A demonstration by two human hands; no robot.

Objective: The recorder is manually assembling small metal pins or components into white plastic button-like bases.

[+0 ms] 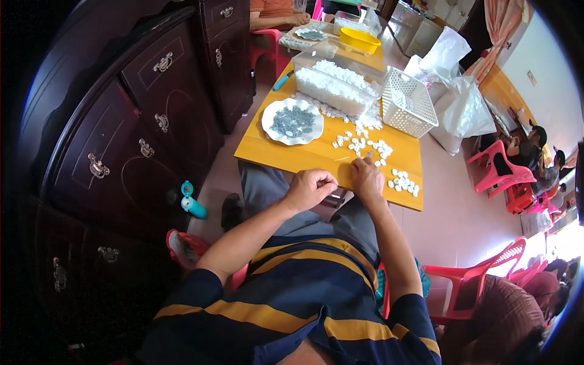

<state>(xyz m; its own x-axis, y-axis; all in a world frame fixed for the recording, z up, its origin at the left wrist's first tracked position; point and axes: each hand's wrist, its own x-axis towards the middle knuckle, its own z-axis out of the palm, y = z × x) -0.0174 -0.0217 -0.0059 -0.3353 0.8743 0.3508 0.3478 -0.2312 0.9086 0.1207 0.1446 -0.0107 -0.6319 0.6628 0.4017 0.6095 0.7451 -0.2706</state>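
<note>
My left hand (311, 188) is at the table's near edge, its thumb and fingers closed together. Whatever may be between them is too small to make out. Beside it, my right hand (367, 179) bends over the edge with its fingers pressed together, the tips down by the tabletop. What those fingers hold, if anything, is hidden. Just beyond lie loose small white plastic pieces (359, 145), with another cluster of white pieces (403, 182) to the right. A thin pale stick (342, 159) rests near my fingertips. At the left, a scalloped white plate (269, 129) bears many small grey pieces (294, 121).
Behind the plate stands a clear plastic bin (331, 104) full of white pieces. A white perforated basket (417, 125) is to its right, and a blue-handled tool (283, 81) to its left. Farther back are a yellow basin (359, 41) and another person. Dark cabinets (128, 128) line the left.
</note>
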